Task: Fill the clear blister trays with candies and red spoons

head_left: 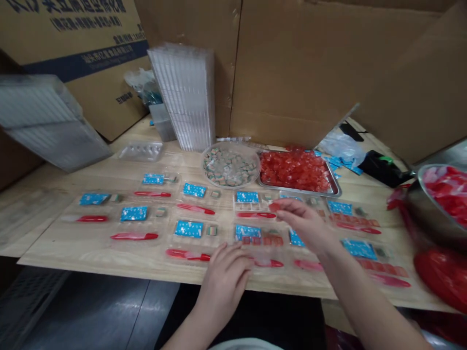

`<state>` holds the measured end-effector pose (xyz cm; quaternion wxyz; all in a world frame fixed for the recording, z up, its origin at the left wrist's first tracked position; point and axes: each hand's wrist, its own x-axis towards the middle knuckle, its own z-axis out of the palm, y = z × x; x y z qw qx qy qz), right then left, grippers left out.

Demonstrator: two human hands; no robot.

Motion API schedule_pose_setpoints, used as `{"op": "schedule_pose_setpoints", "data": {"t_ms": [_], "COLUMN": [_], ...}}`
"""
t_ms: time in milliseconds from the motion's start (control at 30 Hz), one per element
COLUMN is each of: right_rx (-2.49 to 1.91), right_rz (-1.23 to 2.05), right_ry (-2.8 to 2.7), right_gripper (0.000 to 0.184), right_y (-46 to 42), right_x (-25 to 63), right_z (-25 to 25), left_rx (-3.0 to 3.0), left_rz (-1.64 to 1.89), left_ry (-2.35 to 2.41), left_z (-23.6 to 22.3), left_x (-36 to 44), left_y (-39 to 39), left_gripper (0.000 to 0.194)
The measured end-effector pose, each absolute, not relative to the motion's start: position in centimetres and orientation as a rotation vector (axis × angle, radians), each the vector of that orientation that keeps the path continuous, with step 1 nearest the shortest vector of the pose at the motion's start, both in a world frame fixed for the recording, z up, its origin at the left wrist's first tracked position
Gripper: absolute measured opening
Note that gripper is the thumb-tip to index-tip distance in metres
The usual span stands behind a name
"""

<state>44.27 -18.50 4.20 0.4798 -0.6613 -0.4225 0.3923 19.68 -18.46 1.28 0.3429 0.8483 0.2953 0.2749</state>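
Observation:
My right hand (pixel 304 223) pinches a small red gummy piece (pixel 274 207) between thumb and fingertips. It hovers over a clear plastic tray holding a blue printed packet (pixel 247 197) and a red plastic pen-like stick (pixel 256 215). My left hand (pixel 228 272) lies with fingers stretched out at the front edge of nearer trays. Beside it are another blue packet (pixel 188 229), a small striped block (pixel 211 230) and a red stick (pixel 188 254). Red pieces (pixel 273 241) sit in a row in the tray just beyond my left hand.
Behind the trays stand a round dish of striped blocks (pixel 230 166) and a metal tray (pixel 335 187) heaped with red pieces. Stacks of clear trays (pixel 186 97) rise at the back and left. A metal bowl (pixel 419 214) stands at right. Cardboard (pixel 292 73) walls the back.

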Motion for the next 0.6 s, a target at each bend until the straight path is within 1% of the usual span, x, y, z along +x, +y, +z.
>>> {"op": "schedule_pose_setpoints", "data": {"t_ms": [67, 167, 267, 333, 433, 533, 600], "right_rx": [-1.499, -1.421, -1.46, -1.502, -1.591, -1.702, -1.716], "right_rz": [1.082, 1.137, 0.982, 0.858, 0.719, 0.435, 0.276], "right_ry": [-1.007, -1.091, -1.29, -1.444, -1.634, -1.742, -1.855], "right_gripper": [0.026, 0.022, 0.019, 0.019, 0.017, 0.013, 0.01], "right_y": [-19.8, -20.7, -21.2, -21.5, -21.8, -21.3, -20.6], "right_x": [41.2, 37.9, 36.4, 36.1, 36.6, 37.3, 37.1], "right_z": [4.9, 5.3, 5.5, 5.6, 5.7, 5.1, 4.4], "left_rx": [2.058, 1.662, 1.27, 1.194, 1.399, 1.886, 2.195], "left_rz": [0.815, 0.861, 0.858, 0.848, 0.849, 0.903, 0.878], "left_ry": [0.865, 0.94, 0.888, 0.863, 0.937, 1.06, 1.05], "left_z": [2.1, 3.2, 3.7, 3.5, 2.6, 1.1, 0.2], "left_x": [20.0, 20.7, 21.1, 21.0, 20.1, 18.5, 17.6], "left_y": [-18.2, -17.7, -17.4, -17.6, -18.4, -19.5, -19.9], "left_gripper": [0.017, 0.012, 0.011, 0.011, 0.013, 0.025, 0.026]}}
